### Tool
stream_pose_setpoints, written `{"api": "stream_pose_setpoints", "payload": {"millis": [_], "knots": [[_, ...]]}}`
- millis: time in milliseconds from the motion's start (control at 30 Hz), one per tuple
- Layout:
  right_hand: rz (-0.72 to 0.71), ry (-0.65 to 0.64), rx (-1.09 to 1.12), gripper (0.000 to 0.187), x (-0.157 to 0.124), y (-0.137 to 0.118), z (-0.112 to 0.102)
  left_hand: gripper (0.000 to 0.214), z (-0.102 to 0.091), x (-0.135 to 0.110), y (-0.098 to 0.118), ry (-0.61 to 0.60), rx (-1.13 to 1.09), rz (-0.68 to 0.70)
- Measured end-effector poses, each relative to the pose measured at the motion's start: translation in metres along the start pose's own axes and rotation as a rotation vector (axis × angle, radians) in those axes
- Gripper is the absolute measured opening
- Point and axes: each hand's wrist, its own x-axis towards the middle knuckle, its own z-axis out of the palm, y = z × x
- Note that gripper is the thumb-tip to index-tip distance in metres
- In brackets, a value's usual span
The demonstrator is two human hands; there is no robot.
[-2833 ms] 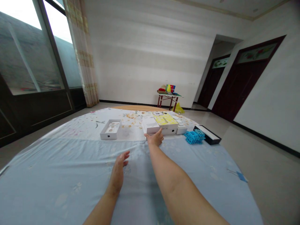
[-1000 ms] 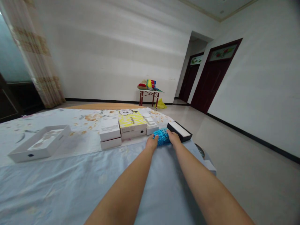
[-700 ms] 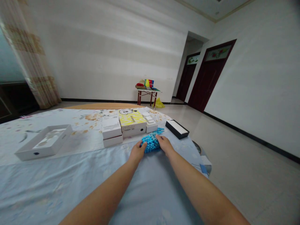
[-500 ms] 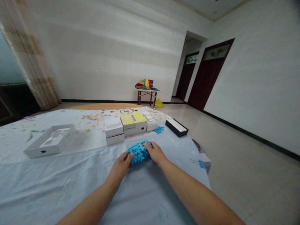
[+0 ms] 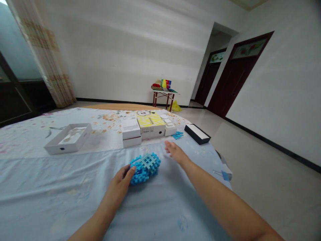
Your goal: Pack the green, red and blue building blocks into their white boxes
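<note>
While left grip (image 5: 122, 180) clasps blue blocks (image 5: 147, 166), right grip (image 5: 176, 152) hangs half-curled.

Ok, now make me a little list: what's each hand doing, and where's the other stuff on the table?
Left hand: holding blue interlocking-block model
Right hand: apart from the model, visibly holding nothing
Loose blue block pieces: left of open black box
Yellow cartoon box: right of printed white box
Open white box: farthest left, dark front logo

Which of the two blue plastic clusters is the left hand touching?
The bigger, bulky blue plastic cluster, nearer the camera, with the left hand at its left end. The smaller, flat blue plastic cluster lies farther off, untouched.
</note>
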Motion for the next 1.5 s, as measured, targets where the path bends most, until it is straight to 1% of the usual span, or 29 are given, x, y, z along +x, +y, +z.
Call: {"api": "stream_pose_setpoints", "payload": {"millis": [67,167,233,333,400,467,533,633,733,800,867,967,1033,1100,1200,1300,1400,1467,1500], "knots": [[0.046,0.185,-0.195,0.052,0.028,0.013,-0.023,0.062,0.0,-0.003,0.002,0.007,-0.061,-0.024],[0.127,0.305,-0.319,0.049,0.068,0.034,-0.049,0.059,-0.003,-0.005,0.001,0.04,-0.126,-0.05],[0.173,0.348,-0.388,0.054,0.09,0.046,-0.057,0.059,-0.006,-0.004,-0.002,0.099,-0.144,-0.073],[0.193,0.367,-0.453,0.064,0.115,0.06,-0.058,0.057,-0.009,-0.001,-0.006,0.173,-0.171,-0.077],[0.185,0.327,-0.542,0.07,0.127,0.066,-0.056,0.057,-0.008,-0.001,-0.007,0.184,-0.13,-0.068],[0.178,0.26,-0.655,0.069,0.135,0.072,-0.053,0.058,-0.007,-0.003,-0.006,0.174,-0.046,-0.049],[0.171,0.206,-0.733,0.062,0.138,0.077,-0.051,0.06,-0.005,-0.006,-0.006,0.155,0.021,-0.018],[0.141,0.193,-0.759,0.054,0.129,0.081,-0.052,0.06,-0.004,-0.011,-0.009,0.129,0.081,0.046],[0.084,0.173,-0.78,0.053,0.11,0.081,-0.054,0.056,-0.001,-0.015,-0.014,0.116,0.194,0.194],[0.043,0.153,-0.786,0.051,0.095,0.08,-0.055,0.059,0.002,-0.017,-0.016,0.095,0.302,0.297],[0.01,0.138,-0.789,0.049,0.078,0.078,-0.055,0.071,0.006,-0.019,-0.016,0.072,0.413,0.374],[-0.053,0.12,-0.779,0.046,0.051,0.074,-0.049,0.097,0.011,-0.02,-0.015,0.059,0.538,0.456],[-0.119,0.113,-0.744,0.043,0.032,0.069,-0.04,0.101,0.013,-0.018,-0.013,0.042,0.59,0.471],[-0.195,0.098,-0.683,0.042,0.013,0.061,-0.028,0.092,0.014,-0.016,-0.012,0.026,0.617,0.451],[-0.317,0.013,-0.56,0.044,-0.012,0.044,-0.007,0.073,0.014,-0.012,-0.009,0.036,0.609,0.421],[-0.425,-0.105,-0.42,0.043,-0.028,0.027,0.009,0.067,0.014,-0.007,-0.007,0.073,0.578,0.423],[-0.479,-0.24,-0.311,0.042,-0.032,0.015,0.013,0.066,0.014,-0.003,-0.006,0.113,0.545,0.425],[-0.45,-0.299,-0.246,0.044,-0.03,0.01,0.008,0.065,0.014,-0.002,-0.005,0.124,0.53,0.425],[-0.417,-0.305,-0.214,0.044,-0.028,0.008,0.005,0.066,0.014,-0.002,-0.005,0.124,0.526,0.426]]}}
